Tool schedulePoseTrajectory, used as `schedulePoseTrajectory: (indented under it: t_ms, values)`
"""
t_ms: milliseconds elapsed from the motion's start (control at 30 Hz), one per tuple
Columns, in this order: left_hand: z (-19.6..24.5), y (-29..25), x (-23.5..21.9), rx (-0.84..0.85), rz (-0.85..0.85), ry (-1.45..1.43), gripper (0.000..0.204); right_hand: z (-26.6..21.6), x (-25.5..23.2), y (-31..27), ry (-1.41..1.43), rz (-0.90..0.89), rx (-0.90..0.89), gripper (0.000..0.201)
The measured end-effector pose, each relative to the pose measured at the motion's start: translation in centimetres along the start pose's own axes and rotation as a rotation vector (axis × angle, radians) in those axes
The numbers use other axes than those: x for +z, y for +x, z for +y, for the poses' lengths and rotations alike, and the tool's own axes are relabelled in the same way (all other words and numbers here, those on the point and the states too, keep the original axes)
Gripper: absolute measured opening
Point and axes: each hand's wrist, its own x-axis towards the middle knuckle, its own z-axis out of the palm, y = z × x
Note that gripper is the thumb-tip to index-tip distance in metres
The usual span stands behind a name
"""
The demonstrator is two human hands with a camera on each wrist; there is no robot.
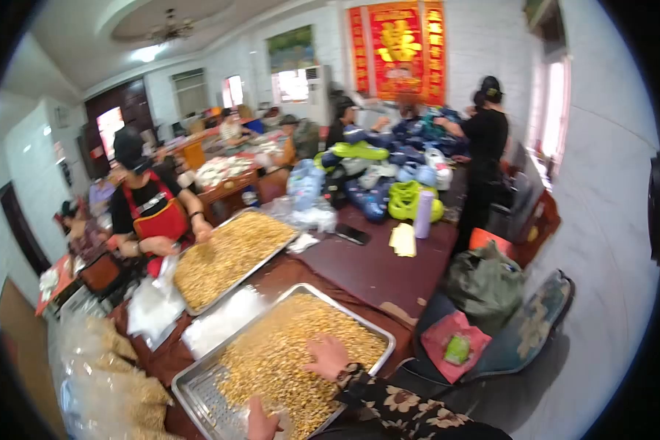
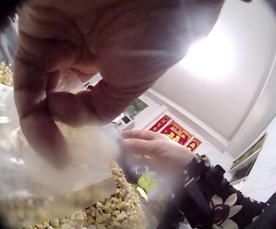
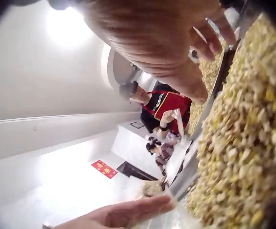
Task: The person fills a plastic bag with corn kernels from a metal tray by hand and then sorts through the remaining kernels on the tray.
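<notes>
My right hand (image 1: 328, 357) is over a heap of small pale-yellow kernels (image 1: 286, 345) in a metal tray (image 1: 198, 381), its fingers spread and holding nothing. In the right wrist view the same hand (image 3: 162, 47) hangs above the tray's edge, fingers loosely extended. My left hand (image 1: 262, 422) is low at the tray's near side. Seen from the left wrist, its thumb and fingers curl and pinch a clear plastic bag (image 2: 14, 157), which blurs where it nears the camera. Kernels (image 2: 114, 205) lie below and behind the bag.
A second metal tray of kernels (image 1: 235, 257) lies beyond, where a person in a red apron (image 1: 161, 209) works. Filled clear bags (image 1: 117, 374) stand at left. A phone (image 1: 352, 234), a purple bottle (image 1: 423, 214) and piled shoes (image 1: 411, 198) are on the table. A chair stands right.
</notes>
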Motion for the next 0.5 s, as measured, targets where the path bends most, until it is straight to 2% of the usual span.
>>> schedulePoseTrajectory:
  t_ms: [33,100,133,200,233,267,300,367,400,433,500]
  values:
    - [1.2,-0.2,-0.3,-0.033,0.054,-0.005,0.070,0.6,0.7,0.0,0.013,-0.079,0.036,0.062]
    - [3.9,-0.8,-0.9,-0.168,-0.125,-0.199,0.072,0.3,0.0,0.0,0.046,-0.199,0.063,0.064]
    - [3.5,-1.0,-0.7,-0.192,-0.073,-0.211,0.072,0.2,0.3,-0.1,0.069,-0.236,0.063,0.065]
    - [2.6,-0.4,-0.2,-0.062,-0.063,-0.048,0.070,-0.9,0.7,-0.4,0.090,-0.225,0.030,0.062]
    - [2.6,-0.5,-0.2,-0.077,-0.036,-0.054,0.070,-1.4,0.5,-0.6,0.101,-0.195,0.050,0.059]
    - [3.3,-0.4,-0.5,-0.079,-0.057,-0.072,0.069,-2.0,-0.1,-0.4,0.137,-0.268,0.063,0.051]
    - [3.8,-0.4,-0.8,-0.079,-0.083,-0.087,0.068,-2.0,0.4,-0.2,0.143,-0.274,0.045,0.051]
    - [4.2,-0.7,-1.0,-0.074,-0.062,-0.095,0.067,-1.6,1.9,-0.4,0.233,-0.146,0.020,0.042]
    - [4.4,-0.8,-1.0,-0.060,-0.055,-0.105,0.066,-1.4,2.3,-0.3,0.310,-0.079,0.011,0.029]
    - [4.5,-0.8,-1.0,-0.046,-0.050,-0.116,0.064,-1.1,2.8,-0.2,0.311,-0.081,0.006,0.029]
    - [4.6,-0.9,-1.0,-0.026,-0.034,-0.107,0.063,-0.4,3.8,0.2,0.423,-0.013,0.004,0.016]
